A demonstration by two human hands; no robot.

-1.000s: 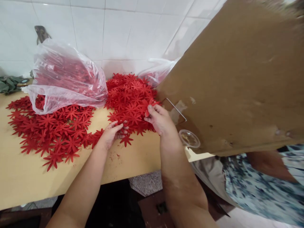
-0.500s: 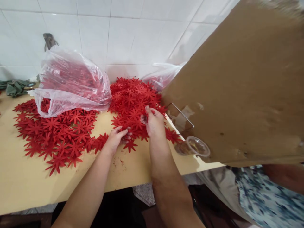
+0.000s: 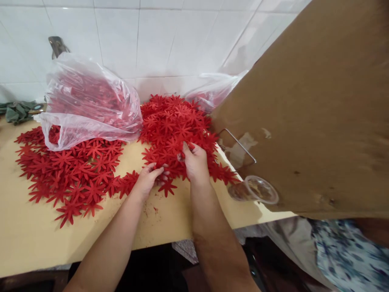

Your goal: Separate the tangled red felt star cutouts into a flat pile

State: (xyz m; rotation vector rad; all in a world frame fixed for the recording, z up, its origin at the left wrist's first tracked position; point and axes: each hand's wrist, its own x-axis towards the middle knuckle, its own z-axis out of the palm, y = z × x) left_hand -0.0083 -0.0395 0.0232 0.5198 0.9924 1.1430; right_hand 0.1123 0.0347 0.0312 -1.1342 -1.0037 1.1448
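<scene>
Red flower-shaped cutouts [image 3: 173, 129] with narrow petals lie heaped in the middle of the table. My right hand [image 3: 197, 162] is over the front of this heap, thumb and fingers pinched on a red flower cutout whose edge shows at the fingertips. Lower and to its left, my left hand [image 3: 148, 178] has its fingers curled, with red petals between thumb and forefinger; the fingers partly hide the piece. Between my hands, one cutout [image 3: 167, 187] sticks out from the heap's front edge. A second spread of red cutouts [image 3: 69, 174] lies farther left.
A translucent plastic bag [image 3: 94, 101] of red pieces rests on the left pile. Another bag [image 3: 209, 93] lies behind the heap. On the right stands a large brown board [image 3: 306, 121] with a wire handle [image 3: 240, 145]; a clear plastic cup [image 3: 261, 190] lies before it. A person's patterned clothing [image 3: 352, 251] shows below.
My right hand has dipped slightly lower and to the left over the heap. My left hand stays in nearly the same place. The view has shifted a little.
</scene>
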